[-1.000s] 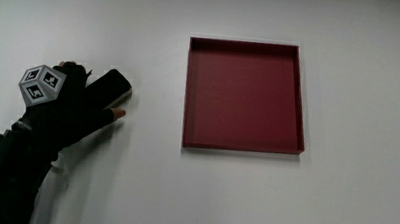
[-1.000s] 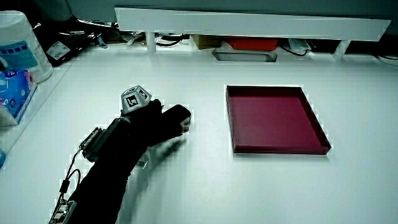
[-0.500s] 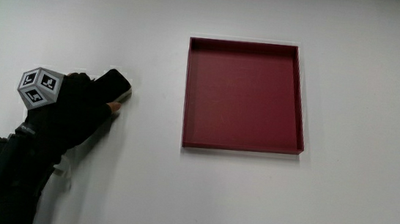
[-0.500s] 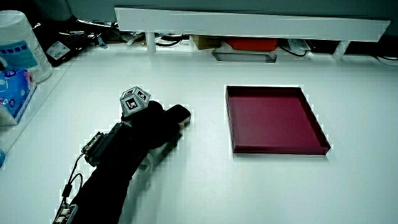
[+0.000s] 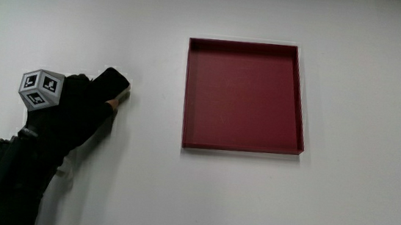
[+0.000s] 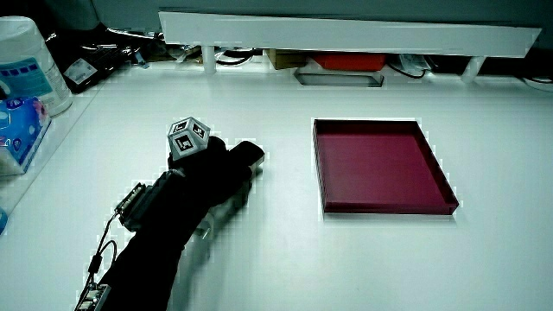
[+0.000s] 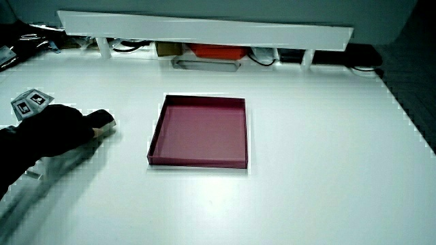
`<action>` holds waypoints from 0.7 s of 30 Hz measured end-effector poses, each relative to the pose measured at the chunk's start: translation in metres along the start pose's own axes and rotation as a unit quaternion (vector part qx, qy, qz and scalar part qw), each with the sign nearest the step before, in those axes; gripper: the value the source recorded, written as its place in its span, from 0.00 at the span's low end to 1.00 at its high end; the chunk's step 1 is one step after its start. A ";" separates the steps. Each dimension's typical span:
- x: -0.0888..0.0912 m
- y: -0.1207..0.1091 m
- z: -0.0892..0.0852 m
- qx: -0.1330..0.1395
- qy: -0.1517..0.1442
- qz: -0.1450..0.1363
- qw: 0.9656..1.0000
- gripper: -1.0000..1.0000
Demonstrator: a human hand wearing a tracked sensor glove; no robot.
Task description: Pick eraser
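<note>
The shallow square dark-red tray (image 5: 245, 98) on the white table (image 5: 339, 207) holds nothing (bare floor); beside it, the black-gloved hand (image 5: 75, 108) curls its fingers (image 5: 110, 102) around the black oblong eraser (image 5: 112, 83).

Tray (image 5: 190, 89) flat on table (image 5: 339, 207), well apart from eraser (image 5: 112, 83). Eraser on table beside tray, under fingers of hand (image 5: 75, 111). Forearm (image 5: 17, 176) runs from hand toward person. Partition (image 6: 346, 34) at table edge.
</note>
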 end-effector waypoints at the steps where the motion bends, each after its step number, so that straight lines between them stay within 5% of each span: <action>1: 0.000 0.000 -0.001 0.010 0.006 0.001 1.000 0.95; 4: -0.001 -0.001 -0.003 0.023 0.020 -0.005 1.000 1.00; 9: -0.001 -0.003 0.005 0.031 0.001 -0.010 0.999 1.00; 13: 0.016 -0.011 0.021 0.037 -0.002 -0.038 0.999 1.00; 21: 0.064 -0.023 0.037 0.049 -0.057 -0.097 0.992 1.00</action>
